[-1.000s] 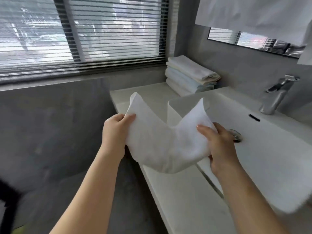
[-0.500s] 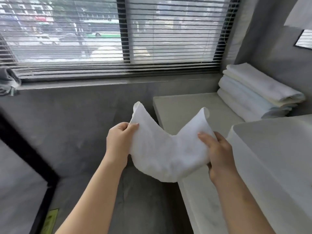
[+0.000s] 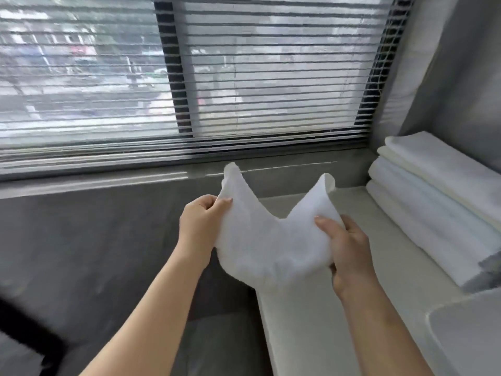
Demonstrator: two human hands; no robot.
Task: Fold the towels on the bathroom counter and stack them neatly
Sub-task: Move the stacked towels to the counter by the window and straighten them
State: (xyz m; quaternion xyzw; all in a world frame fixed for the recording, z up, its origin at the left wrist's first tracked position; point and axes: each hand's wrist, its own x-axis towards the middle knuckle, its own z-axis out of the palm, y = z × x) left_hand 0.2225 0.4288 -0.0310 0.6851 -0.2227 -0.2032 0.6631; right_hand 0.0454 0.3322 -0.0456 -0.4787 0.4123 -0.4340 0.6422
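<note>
A small white towel [image 3: 267, 240] hangs in the air between my hands, sagging in the middle with both upper corners sticking up. My left hand [image 3: 202, 223] pinches its left edge, and my right hand [image 3: 345, 245] grips its right side with the thumb on top. The towel is held over the left end of the white counter [image 3: 325, 321]. A stack of folded white and pale towels [image 3: 433, 202] lies at the back right of the counter, against the grey wall.
A window with horizontal blinds [image 3: 244, 77] fills the wall ahead, above a grey ledge. The white basin's rim [image 3: 466, 329] shows at the lower right. Left of the counter the grey wall drops to the floor.
The view has swung left and up: the sink and faucet have left the frame and the towel stack has slid to the right edge. Both hands keep the same hold on the towel.
</note>
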